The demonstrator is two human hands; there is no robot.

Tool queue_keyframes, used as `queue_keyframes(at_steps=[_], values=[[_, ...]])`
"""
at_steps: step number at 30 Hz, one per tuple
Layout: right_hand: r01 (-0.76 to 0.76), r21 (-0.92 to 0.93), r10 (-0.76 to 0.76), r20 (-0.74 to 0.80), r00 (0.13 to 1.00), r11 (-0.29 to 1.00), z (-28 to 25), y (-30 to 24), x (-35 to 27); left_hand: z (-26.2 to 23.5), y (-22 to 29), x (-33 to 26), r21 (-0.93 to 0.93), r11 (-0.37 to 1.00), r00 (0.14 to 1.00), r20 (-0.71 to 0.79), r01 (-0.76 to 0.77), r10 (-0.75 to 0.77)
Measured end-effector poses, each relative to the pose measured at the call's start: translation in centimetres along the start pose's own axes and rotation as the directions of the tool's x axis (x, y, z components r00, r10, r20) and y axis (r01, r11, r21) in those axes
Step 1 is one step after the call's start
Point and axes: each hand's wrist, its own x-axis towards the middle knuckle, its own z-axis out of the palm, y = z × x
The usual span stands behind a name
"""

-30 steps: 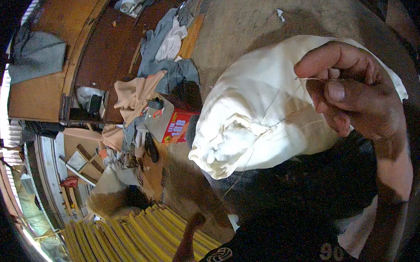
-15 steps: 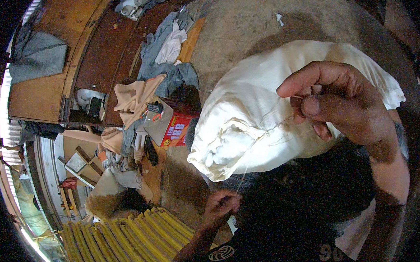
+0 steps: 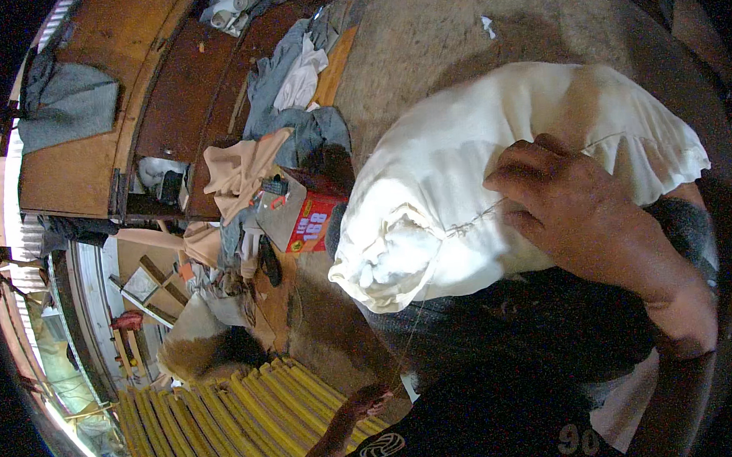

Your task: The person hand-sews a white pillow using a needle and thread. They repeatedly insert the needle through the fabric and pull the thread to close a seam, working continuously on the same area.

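A stuffed white cushion lies across my lap, its near-left end open with pale filling showing inside. Rough stitches run from that opening along the seam toward my right hand. That hand rests on the cushion, thumb and curled fingers closing on the cloth at the seam. A thin thread stretches from the opening down to my left hand, low and near my body. The left fingers are drawn together around the thread; their tips are dim. No needle can be made out.
A red and grey box with small items on top stands left of the cushion. Beyond it lie grey-blue cloths and a peach cloth. A yellow slatted surface is at lower left, wooden cabinets at upper left.
My right hand has come down from above the cushion onto its seam, closing on the cloth. My left hand has moved lower, drawing the thread longer. The cushion has shifted slightly.
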Motion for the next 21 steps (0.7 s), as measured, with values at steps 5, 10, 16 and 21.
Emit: queue_keyframes(at_steps=[5, 10, 16, 21], values=[[0.007, -0.163, -0.012, -0.029, 1.000, 0.987, 0.9, -0.1, 0.0, -0.1, -0.9, 1.3, 0.400, 0.888, 0.747, -0.513, -0.229, 0.424], [-0.002, -0.060, -0.008, -0.172, 0.985, 0.998, 0.5, 0.4, 0.5, 0.5, 4.3, -1.0, 0.836, 0.484, 0.138, -0.463, -0.258, 0.875], [0.307, 0.379, -0.263, -0.165, 0.951, 0.873, 1.5, -2.5, 0.2, 8.0, 14.8, -11.9, 0.239, 0.248, 0.108, -0.479, -0.939, 0.871], [0.456, 0.534, -0.437, -0.170, 0.883, 0.712, 4.3, -6.4, -1.2, 14.9, 25.3, -15.9, 0.129, -0.514, -0.485, -0.581, -0.848, 0.654]])
